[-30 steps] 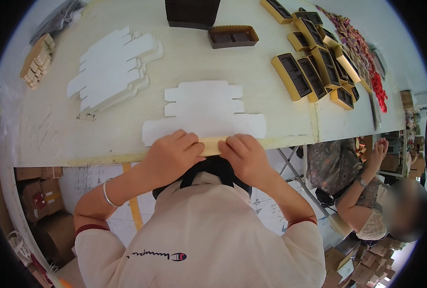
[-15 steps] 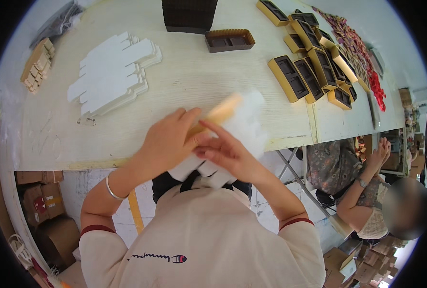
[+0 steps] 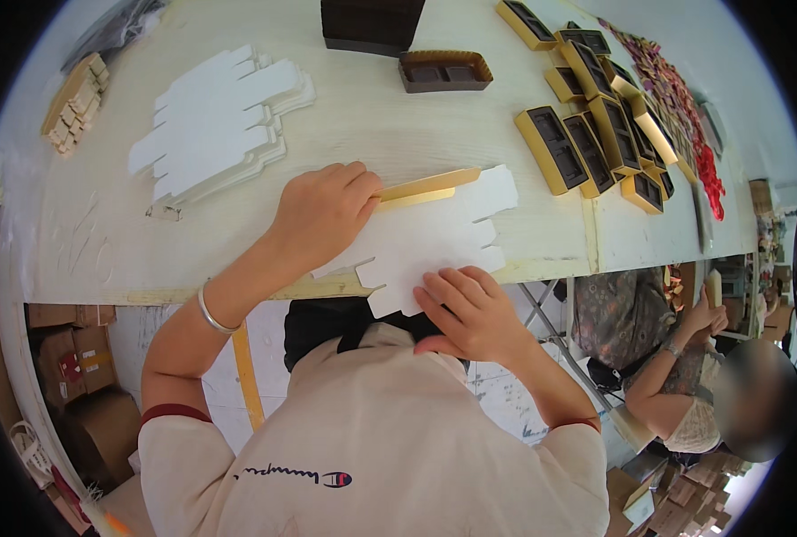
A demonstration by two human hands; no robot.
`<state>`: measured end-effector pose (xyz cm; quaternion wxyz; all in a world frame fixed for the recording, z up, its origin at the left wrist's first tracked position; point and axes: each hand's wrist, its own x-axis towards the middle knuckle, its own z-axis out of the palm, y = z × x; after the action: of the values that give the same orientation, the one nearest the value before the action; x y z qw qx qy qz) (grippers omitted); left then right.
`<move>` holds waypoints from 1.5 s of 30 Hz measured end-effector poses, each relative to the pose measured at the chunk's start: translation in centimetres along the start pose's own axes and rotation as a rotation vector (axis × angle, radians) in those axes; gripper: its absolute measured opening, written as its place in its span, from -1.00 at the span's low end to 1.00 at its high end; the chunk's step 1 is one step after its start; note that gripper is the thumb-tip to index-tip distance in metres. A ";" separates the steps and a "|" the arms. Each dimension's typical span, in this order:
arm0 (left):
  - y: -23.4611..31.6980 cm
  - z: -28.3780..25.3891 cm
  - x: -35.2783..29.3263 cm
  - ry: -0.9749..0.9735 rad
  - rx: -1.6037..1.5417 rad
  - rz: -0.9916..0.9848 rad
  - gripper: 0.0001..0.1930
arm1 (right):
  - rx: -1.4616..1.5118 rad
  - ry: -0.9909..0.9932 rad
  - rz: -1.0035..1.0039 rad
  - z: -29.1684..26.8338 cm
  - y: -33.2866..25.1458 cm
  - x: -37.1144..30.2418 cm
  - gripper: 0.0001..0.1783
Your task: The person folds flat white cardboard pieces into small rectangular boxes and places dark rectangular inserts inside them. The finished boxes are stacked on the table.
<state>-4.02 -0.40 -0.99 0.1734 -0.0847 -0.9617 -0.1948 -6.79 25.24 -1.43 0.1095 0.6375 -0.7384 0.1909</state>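
A white cardboard box blank [image 3: 434,234] with notched edges lies at the table's near edge, partly overhanging it. Along its far side a gold-faced strip [image 3: 430,185] stands folded up. My left hand [image 3: 327,215] is closed round the left end of that strip; its fingertips are hidden behind the knuckles. On the near right part of the blank rests my right hand [image 3: 470,313], fingers spread on the white face and thumb stretched off its near edge. To the far left is a pile of flat white box blanks [image 3: 215,125].
Gold boxes with dark brown inserts [image 3: 587,152] are heaped at the right, near red ribbons [image 3: 707,179]. Brown trays [image 3: 445,72] stand at the back. Small pale folded pieces [image 3: 76,103] lie far left. A co-worker [image 3: 676,385] sits at right, a pale piece in hand.
My hands have moved apart from their close, overlapping position. The blurred, tilted blank is now flatter and still, with its gold strip folded up. The co-worker's hands now show a pale piece.
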 end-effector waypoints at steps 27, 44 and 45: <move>2.5 0.2 -0.7 -0.080 -0.193 -0.069 -0.76 | 0.309 -0.058 0.241 1.2 4.5 3.8 -0.44; 4.0 -0.2 -3.4 -0.116 -0.009 0.162 -0.90 | 0.225 0.100 0.221 1.3 1.4 4.2 -0.89; 3.9 -0.1 -3.3 -0.111 -0.052 0.114 -0.92 | 0.239 0.088 0.207 0.8 1.3 4.5 -0.90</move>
<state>-0.03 2.78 -0.83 0.1285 -0.1546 -0.9580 -0.2046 -8.76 21.05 -0.53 0.0448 0.5575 -0.7666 0.3154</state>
